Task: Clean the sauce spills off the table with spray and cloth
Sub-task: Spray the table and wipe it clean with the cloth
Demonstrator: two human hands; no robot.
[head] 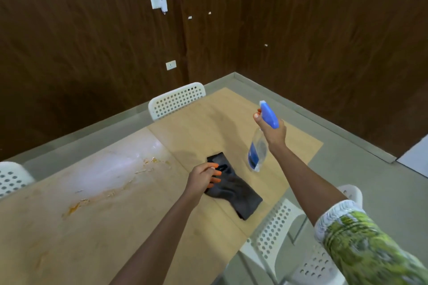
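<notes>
Our patterned sleeve (pixel 361 238) fills the near right corner, and from it the right arm reaches out over the table (pixel 129 233). Up there our right hand (pixel 272 133) grips the neck of the spray bottle (pixel 259 143), fingers wrapped round it below the blue head, the bottle lifted clear of the wood and hanging tilted. Our left hand (pixel 203 177) hovers at the near edge of the dark cloth (pixel 234 188), fingers loosely curled and spread; whether they touch the fabric we cannot tell. The cloth lies crumpled on the table, near the right side. The sauce spills (pixel 111 183) streak the wood well to the left, untouched. We judge this the pick-up step: next we need the nozzle swung left over the smears, and the cloth gathered. White perforated chairs (pixel 177 100) ring the table.
</notes>
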